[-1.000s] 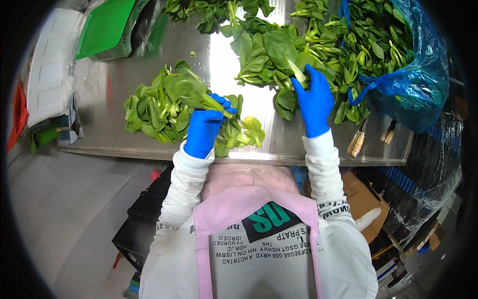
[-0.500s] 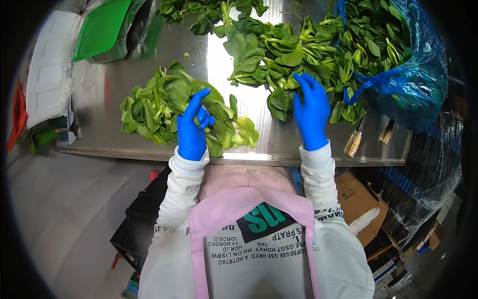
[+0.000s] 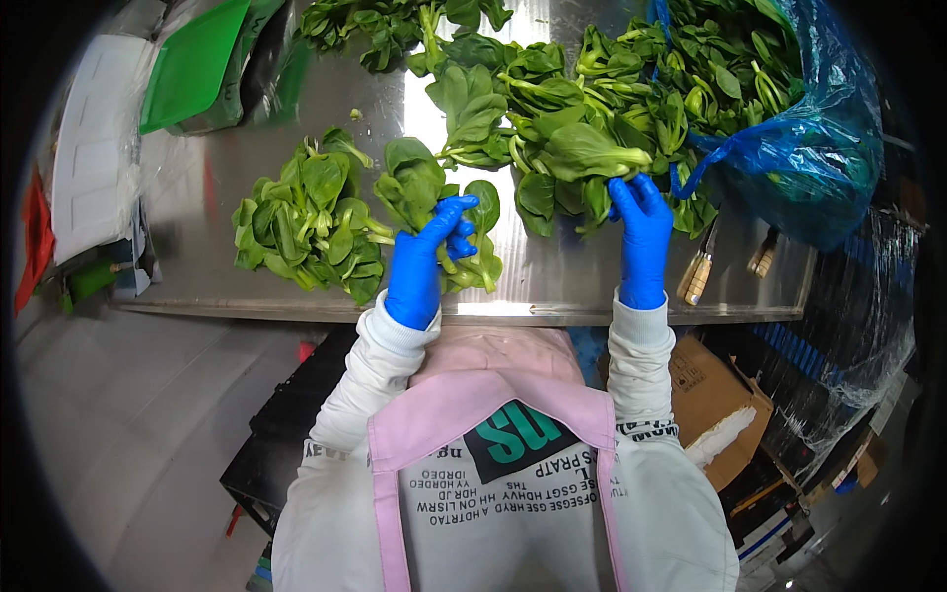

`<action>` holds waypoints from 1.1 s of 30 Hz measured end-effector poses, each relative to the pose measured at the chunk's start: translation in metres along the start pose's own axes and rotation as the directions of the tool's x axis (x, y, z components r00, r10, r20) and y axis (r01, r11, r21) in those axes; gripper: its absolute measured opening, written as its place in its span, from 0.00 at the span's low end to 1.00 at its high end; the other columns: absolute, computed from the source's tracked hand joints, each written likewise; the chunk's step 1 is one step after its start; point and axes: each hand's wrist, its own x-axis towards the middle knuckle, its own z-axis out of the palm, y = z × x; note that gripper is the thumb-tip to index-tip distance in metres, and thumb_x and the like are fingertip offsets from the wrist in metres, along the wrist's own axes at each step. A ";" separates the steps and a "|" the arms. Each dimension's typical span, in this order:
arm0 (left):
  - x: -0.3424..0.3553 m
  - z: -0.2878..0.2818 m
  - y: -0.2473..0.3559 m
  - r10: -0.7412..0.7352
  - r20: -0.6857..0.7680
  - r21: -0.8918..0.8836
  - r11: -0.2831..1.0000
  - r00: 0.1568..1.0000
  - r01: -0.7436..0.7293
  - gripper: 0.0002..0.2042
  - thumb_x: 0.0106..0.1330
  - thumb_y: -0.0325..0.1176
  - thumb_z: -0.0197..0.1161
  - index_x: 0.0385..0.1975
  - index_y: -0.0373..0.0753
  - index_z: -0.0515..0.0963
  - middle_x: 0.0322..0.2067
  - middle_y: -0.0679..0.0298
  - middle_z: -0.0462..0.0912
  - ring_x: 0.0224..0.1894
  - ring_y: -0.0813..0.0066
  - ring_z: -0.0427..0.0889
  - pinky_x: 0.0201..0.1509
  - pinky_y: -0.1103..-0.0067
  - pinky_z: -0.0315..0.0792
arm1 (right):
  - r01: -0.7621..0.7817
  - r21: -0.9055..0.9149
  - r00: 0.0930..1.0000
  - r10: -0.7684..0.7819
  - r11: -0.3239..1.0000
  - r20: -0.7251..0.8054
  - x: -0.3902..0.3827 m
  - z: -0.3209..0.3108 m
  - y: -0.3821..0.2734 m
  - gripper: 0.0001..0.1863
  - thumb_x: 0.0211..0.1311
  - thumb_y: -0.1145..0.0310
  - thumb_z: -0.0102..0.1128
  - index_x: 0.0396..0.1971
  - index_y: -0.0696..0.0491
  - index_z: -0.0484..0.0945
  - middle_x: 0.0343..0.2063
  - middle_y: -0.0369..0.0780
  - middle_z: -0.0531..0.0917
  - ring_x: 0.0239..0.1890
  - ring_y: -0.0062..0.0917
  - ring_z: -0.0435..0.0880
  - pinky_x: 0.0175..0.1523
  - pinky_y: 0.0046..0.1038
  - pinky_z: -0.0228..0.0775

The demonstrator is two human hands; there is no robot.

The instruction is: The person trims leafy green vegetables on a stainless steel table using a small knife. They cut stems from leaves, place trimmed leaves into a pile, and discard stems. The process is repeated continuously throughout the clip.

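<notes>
Both hands wear blue gloves. My left hand [image 3: 419, 271] is closed around a bok choy [image 3: 406, 183], whose leaves stick out beyond the fingers; part of its stem is hidden behind the glove. Loose leaves [image 3: 483, 264] lie beside that hand. To its left rests a small heap of bok choy [image 3: 306, 212]. My right hand [image 3: 643, 242] pinches another bok choy [image 3: 587, 153] near its pale base, leaves toward the left. This one is over the front of a larger pile of bok choy [image 3: 538, 94] spread across the metal table [image 3: 552, 281].
A blue plastic bag [image 3: 829, 158] full of greens lies open at the right. Two wooden-handled knives [image 3: 697, 279] rest near the table's front right edge. Green trays [image 3: 195, 64] stand at the far left. Below on the right is a cardboard box [image 3: 725, 414].
My left hand has moved right, away from the left heap, with a bok choy in it. My right hand has drawn back slightly and now holds a bok choy from the pile.
</notes>
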 end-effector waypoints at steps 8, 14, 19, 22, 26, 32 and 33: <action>0.007 0.008 -0.031 -0.046 0.278 -0.348 0.926 0.960 0.145 0.19 0.63 0.30 0.52 0.54 0.35 0.66 0.50 0.56 0.73 0.50 0.62 0.75 0.56 0.68 0.69 | -0.129 0.047 0.968 0.115 0.991 0.223 -0.043 0.034 0.000 0.18 0.54 0.69 0.65 0.44 0.58 0.76 0.28 0.32 0.79 0.28 0.12 0.73 0.33 0.17 0.67; 0.011 0.004 -0.023 0.056 0.186 -0.135 0.990 0.981 -0.031 0.18 0.61 0.26 0.54 0.52 0.33 0.68 0.46 0.58 0.77 0.45 0.69 0.78 0.47 0.75 0.74 | 0.300 -0.303 0.952 -0.263 0.905 0.157 -0.049 0.047 -0.030 0.21 0.48 0.70 0.68 0.45 0.53 0.77 0.31 0.35 0.80 0.24 0.16 0.73 0.33 0.18 0.67; 0.010 0.000 -0.014 -0.028 0.143 -0.201 0.978 0.989 0.056 0.15 0.61 0.26 0.54 0.48 0.32 0.71 0.44 0.58 0.78 0.45 0.70 0.79 0.45 0.76 0.75 | 0.474 -0.382 0.848 -0.294 0.794 0.442 -0.039 0.041 -0.017 0.19 0.50 0.72 0.66 0.45 0.52 0.77 0.32 0.37 0.81 0.25 0.16 0.76 0.33 0.19 0.68; 0.013 -0.002 -0.017 -0.047 0.126 -0.267 0.960 0.991 0.080 0.15 0.62 0.27 0.54 0.48 0.31 0.71 0.43 0.58 0.78 0.45 0.70 0.79 0.47 0.76 0.74 | 0.343 -0.327 0.916 -0.235 0.881 0.326 -0.045 0.048 -0.011 0.14 0.56 0.70 0.61 0.44 0.55 0.77 0.32 0.38 0.81 0.27 0.17 0.78 0.33 0.20 0.70; 0.019 -0.013 -0.016 -0.139 0.018 -0.317 0.938 0.990 0.137 0.15 0.64 0.29 0.53 0.49 0.31 0.70 0.44 0.57 0.77 0.46 0.68 0.78 0.51 0.76 0.72 | -0.095 0.147 0.977 0.064 0.985 0.204 -0.048 0.057 -0.002 0.15 0.64 0.63 0.52 0.41 0.58 0.78 0.31 0.39 0.82 0.26 0.19 0.80 0.32 0.19 0.70; 0.021 -0.036 -0.007 0.081 0.132 -0.456 0.890 0.988 -0.012 0.14 0.62 0.26 0.55 0.47 0.33 0.72 0.45 0.58 0.77 0.49 0.66 0.76 0.55 0.72 0.69 | -0.361 -0.344 0.731 0.492 0.867 0.473 -0.048 0.044 0.001 0.22 0.67 0.54 0.45 0.40 0.58 0.79 0.24 0.40 0.83 0.21 0.19 0.79 0.27 0.18 0.69; 0.021 -0.039 -0.006 0.115 0.180 -0.418 0.908 0.977 -0.030 0.14 0.62 0.26 0.55 0.47 0.33 0.72 0.45 0.58 0.77 0.49 0.67 0.75 0.55 0.72 0.69 | -0.396 -0.265 0.691 0.476 0.879 0.544 -0.047 0.045 -0.001 0.28 0.66 0.47 0.42 0.38 0.58 0.80 0.21 0.40 0.82 0.18 0.19 0.77 0.25 0.18 0.68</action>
